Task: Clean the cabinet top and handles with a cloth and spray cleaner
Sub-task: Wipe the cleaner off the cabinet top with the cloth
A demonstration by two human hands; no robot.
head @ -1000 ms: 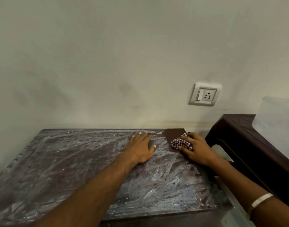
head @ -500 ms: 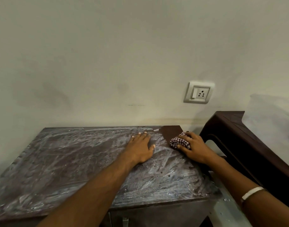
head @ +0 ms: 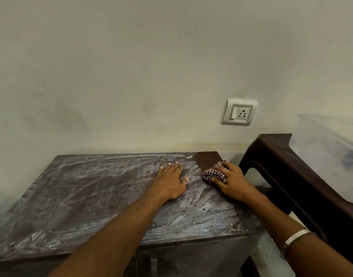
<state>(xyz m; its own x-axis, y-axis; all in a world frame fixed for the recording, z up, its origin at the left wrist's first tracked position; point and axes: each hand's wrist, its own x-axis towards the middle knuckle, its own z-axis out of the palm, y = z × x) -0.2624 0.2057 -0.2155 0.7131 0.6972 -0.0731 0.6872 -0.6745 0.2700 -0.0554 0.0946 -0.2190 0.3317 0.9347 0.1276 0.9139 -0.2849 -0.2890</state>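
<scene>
No readable writing. Left hand (head: 171,181) flat, fingers straight, on cabinet top (head: 81,192). Right hand (head: 232,181) grips cloth (head: 212,174) at 2 o'clock corner, near right edge. Smeared top toward 9 o'clock free. Stool (head: 275,156) beside.

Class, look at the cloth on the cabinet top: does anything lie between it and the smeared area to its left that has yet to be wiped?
Yes. The left hand rests flat on the cabinet top, just left of the cloth held by the right hand.
</scene>
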